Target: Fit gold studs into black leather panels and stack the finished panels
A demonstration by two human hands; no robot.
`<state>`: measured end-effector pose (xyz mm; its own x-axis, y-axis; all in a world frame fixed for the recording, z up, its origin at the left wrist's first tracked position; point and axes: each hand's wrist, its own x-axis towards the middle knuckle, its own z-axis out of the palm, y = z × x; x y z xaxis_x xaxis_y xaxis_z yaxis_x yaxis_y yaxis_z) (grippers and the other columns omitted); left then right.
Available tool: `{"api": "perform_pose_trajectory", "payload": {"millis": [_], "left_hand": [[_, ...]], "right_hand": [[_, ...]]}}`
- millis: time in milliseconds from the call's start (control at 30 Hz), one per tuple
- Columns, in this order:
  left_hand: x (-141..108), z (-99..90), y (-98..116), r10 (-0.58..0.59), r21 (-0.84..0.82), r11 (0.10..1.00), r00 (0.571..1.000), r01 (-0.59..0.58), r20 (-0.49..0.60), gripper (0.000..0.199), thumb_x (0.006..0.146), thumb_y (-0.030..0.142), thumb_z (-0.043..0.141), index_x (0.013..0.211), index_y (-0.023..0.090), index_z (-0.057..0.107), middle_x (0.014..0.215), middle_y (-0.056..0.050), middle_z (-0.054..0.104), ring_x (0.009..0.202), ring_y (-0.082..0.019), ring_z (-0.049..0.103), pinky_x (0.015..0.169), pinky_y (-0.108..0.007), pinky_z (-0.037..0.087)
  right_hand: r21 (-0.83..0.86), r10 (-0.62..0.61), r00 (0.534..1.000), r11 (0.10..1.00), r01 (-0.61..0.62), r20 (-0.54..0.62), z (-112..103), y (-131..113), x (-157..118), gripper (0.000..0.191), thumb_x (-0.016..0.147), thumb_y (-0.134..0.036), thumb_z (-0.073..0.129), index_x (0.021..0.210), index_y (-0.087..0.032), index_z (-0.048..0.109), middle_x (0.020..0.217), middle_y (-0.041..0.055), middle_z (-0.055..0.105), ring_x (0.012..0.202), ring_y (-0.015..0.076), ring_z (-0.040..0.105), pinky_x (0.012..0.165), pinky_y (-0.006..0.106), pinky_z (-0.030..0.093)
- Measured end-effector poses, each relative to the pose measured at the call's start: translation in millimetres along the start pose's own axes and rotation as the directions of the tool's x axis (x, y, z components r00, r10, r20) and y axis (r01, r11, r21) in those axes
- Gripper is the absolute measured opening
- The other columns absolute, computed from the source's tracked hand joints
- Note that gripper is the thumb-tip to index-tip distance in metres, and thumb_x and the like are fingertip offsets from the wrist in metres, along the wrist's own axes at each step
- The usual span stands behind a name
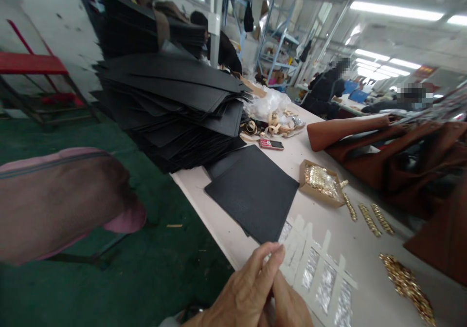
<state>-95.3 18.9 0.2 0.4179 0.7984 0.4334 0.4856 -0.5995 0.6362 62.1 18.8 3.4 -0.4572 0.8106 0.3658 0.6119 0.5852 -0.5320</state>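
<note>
My left hand (246, 288) and my right hand (292, 302) are pressed together at the table's near edge, fingers closed and tips touching. Whatever lies between them, if anything, is hidden. Just right of them is a pale slotted frame (321, 259) with shiny clear strips showing through its gaps. Beyond my fingertips lie flat black leather-like sheets (255, 190). Gold metal pieces (406, 288) are heaped to the right, with short gold chain-like strips (369, 219) farther back. Behind them, a small cardboard box (321, 198) holds more gold pieces.
A tall stack of black sheets (175, 93) covers the table's far left. A red phone (271, 144) lies near tan strips. Brown leather bags (386, 156) line the right side. A covered chair (62, 195) and red stool (32, 63) stand left. Several people work farther back.
</note>
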Motion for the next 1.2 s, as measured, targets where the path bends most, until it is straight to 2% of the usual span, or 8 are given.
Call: {"api": "perform_pose_trajectory", "payload": {"millis": [133,567,633,700,800,900,1000,1200], "left_hand": [[-0.9,-12.0,-6.8,0.008,-0.010,1.000,0.999,-0.008,-0.052,0.096,0.089,0.072,0.040,0.155,0.020,-0.008,0.154,-0.021,0.031,0.138,-0.036,0.039,0.100,-0.044,0.050],[-8.5,-35.3,-23.2,-0.216,-0.169,0.967,0.967,0.193,-0.133,0.089,0.088,0.077,0.029,0.156,0.022,0.009,0.158,-0.017,0.026,0.141,-0.036,0.033,0.106,-0.048,0.042],[-4.6,-41.5,-21.5,-0.380,-0.355,0.883,0.911,0.306,-0.160,0.080,0.092,0.072,0.026,0.154,0.022,0.021,0.153,-0.016,0.035,0.129,-0.034,0.046,0.097,-0.045,0.048],[0.6,-48.2,-20.2,-0.591,-0.588,0.700,0.790,0.405,-0.159,0.068,0.096,0.066,0.022,0.147,0.022,0.037,0.137,-0.015,0.052,0.102,-0.025,0.059,0.075,-0.035,0.050],[4.1,-56.5,-19.5,-0.802,-0.810,0.389,0.594,0.439,-0.063,0.053,0.100,0.056,0.029,0.130,0.020,0.055,0.110,-0.010,0.063,0.070,-0.013,0.052,0.053,-0.025,0.036],[-4.8,-59.8,-20.4,-0.880,-0.851,0.220,0.474,0.477,0.038,0.045,0.094,0.056,0.049,0.117,0.019,0.060,0.099,-0.005,0.063,0.058,-0.008,0.043,0.048,-0.021,0.026],[-22.4,-57.0,-22.4,-0.916,-0.845,0.172,0.398,0.507,0.052,0.043,0.088,0.058,0.059,0.105,0.019,0.062,0.089,-0.001,0.061,0.053,-0.006,0.036,0.046,-0.020,0.022],[-43.3,-37.3,-17.0,-0.918,-0.869,0.058,0.369,0.491,0.147,0.042,0.084,0.052,0.068,0.109,0.020,0.061,0.082,0.001,0.059,0.068,-0.011,0.049,0.052,-0.020,0.032]], "right_hand": [[0.089,-0.108,0.991,0.991,0.101,0.076,7.3,7.4,16.8,0.067,0.091,-0.023,0.049,0.152,-0.024,0.023,0.122,0.0144,0.066,0.101,0.0283,0.070,0.078,0.033,0.062],[0.427,-0.017,0.973,0.900,-0.086,0.231,6.2,-32.5,76.8,0.025,0.094,-0.026,0.042,0.112,-0.020,0.058,0.087,0.0052,0.066,0.075,0.0173,0.064,0.067,0.025,0.052],[0.408,-0.004,0.974,0.909,-0.091,0.226,-0.5,-26.9,87.0,0.017,0.094,-0.023,0.046,0.094,-0.022,0.063,0.081,0.0017,0.066,0.071,0.0140,0.063,0.065,0.022,0.049],[0.344,0.023,0.985,0.935,-0.082,0.172,-8.2,-11.5,104.9,0.015,0.093,-0.021,0.053,0.086,-0.023,0.067,0.081,0.0003,0.068,0.073,0.0130,0.064,0.067,0.022,0.048],[0.149,0.127,0.991,0.980,-0.130,0.030,-13.9,27.5,140.0,0.015,0.090,-0.024,0.057,0.090,-0.021,0.072,0.088,0.0036,0.072,0.078,0.0167,0.067,0.073,0.027,0.050],[-0.011,0.231,0.973,0.973,-0.231,-0.007,-12.6,62.3,165.6,0.024,0.088,-0.023,0.053,0.093,-0.016,0.076,0.091,0.0093,0.073,0.082,0.0224,0.068,0.078,0.033,0.051],[-0.063,0.279,0.956,0.960,-0.274,0.092,-13.1,69.1,164.3,0.031,0.087,-0.022,0.048,0.097,-0.015,0.076,0.088,0.0100,0.073,0.078,0.0231,0.067,0.074,0.035,0.051],[0.121,0.325,0.834,0.901,-0.416,0.445,-27.7,28.9,98.2,0.026,0.088,-0.028,0.052,0.097,-0.026,0.076,0.090,0.0023,0.074,0.083,0.0197,0.067,0.078,0.032,0.051]]}}
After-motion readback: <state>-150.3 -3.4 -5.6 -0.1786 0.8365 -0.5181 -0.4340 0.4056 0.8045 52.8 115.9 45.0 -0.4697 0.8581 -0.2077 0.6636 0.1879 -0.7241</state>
